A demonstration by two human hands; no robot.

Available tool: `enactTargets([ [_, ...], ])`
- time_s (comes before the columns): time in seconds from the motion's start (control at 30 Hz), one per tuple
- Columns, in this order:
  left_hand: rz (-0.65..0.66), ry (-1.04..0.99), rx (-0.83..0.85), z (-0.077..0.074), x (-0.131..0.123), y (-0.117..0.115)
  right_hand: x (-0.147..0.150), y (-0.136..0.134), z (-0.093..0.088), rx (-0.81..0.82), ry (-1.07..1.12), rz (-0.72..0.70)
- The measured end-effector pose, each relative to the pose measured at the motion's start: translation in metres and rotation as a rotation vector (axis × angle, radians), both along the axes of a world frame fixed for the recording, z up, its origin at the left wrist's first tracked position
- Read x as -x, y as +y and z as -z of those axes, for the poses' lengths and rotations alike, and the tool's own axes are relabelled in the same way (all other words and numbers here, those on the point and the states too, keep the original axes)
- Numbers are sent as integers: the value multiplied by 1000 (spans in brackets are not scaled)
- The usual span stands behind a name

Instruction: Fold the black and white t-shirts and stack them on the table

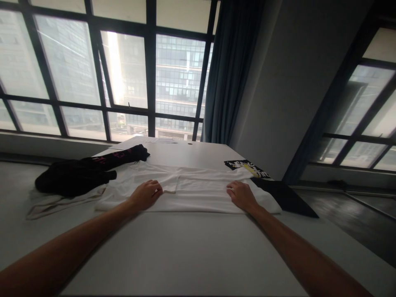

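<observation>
A white garment (198, 192) lies spread and partly folded on the white table (185, 247). My left hand (147, 194) rests on its left part, fingers curled and pinching a fold of the cloth. On the right part, my right hand (241, 194) presses down with its fingers bent onto the fabric. Both arms reach forward across the table.
A black garment with pink print (83, 173) lies heaped at the left, over a pale cloth (52, 204). A black folded garment with a white and yellow print (266, 177) lies at the right table edge. Large windows and a blue curtain (229, 70) stand behind.
</observation>
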State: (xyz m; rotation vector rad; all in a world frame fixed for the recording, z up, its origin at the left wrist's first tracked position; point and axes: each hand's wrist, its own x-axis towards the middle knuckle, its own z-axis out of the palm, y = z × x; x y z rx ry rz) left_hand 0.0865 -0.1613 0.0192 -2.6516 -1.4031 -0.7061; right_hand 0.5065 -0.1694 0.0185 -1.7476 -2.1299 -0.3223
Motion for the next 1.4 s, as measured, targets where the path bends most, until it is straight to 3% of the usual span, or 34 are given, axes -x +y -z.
enactTargets([
  [0.2, 33, -19, -140, -13, 10, 5, -11, 8, 17, 194, 66, -139],
  [0.43, 96, 38, -146, -24, 19, 3, -16, 8, 21, 254, 46, -143],
  [0.5, 107, 61, -101, -24, 20, 3, -14, 5, 19, 247, 50, -147],
  [0.63, 130, 89, 169, -26, 30, 17, -24, 18, 3, 233, 101, -107],
  [0.7, 35, 81, 254, -28, 40, 35, -40, 37, -10, 200, 118, 3],
  [0.8, -249, 93, 217, -32, 59, 71, -74, 75, -26, 128, 96, 251],
  [0.93, -559, 6, 228, -28, 83, 121, -111, 116, -26, 131, 79, 487],
  [1.07, -619, -124, 376, -15, 92, 159, -125, 140, -16, 231, 104, 644],
  [1.17, -654, -320, 366, -9, 90, 176, -133, 150, -15, 277, 107, 744],
  [1.27, -674, -481, 317, -10, 88, 186, -143, 157, -19, 270, 111, 726],
  [1.4, -653, -525, 270, -17, 91, 194, -151, 157, -27, 177, 270, 621],
])
